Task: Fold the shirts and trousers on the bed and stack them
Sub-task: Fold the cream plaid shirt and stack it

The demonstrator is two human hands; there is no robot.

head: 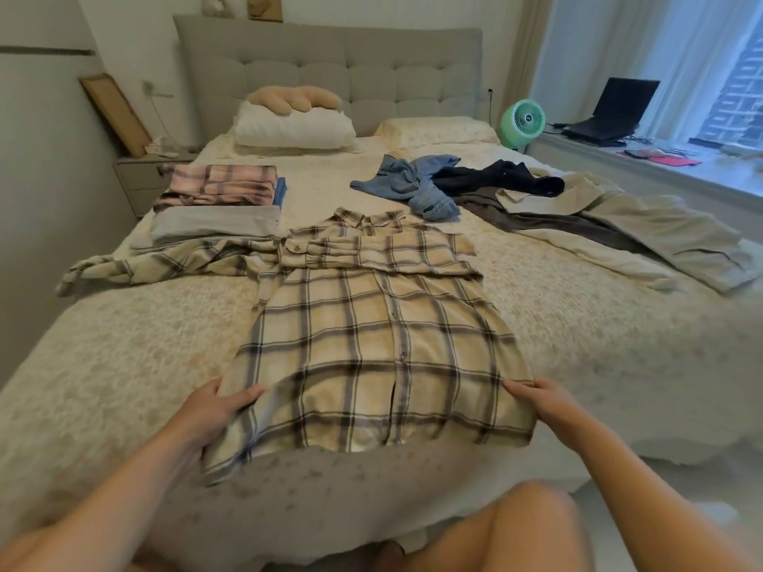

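Cream plaid shirt lay flat across the middle of the bed, one sleeve folded over its chest. The left hand and right hand each pinched a hem corner, fingers clamped on cloth. A folded stack sat at the far left.
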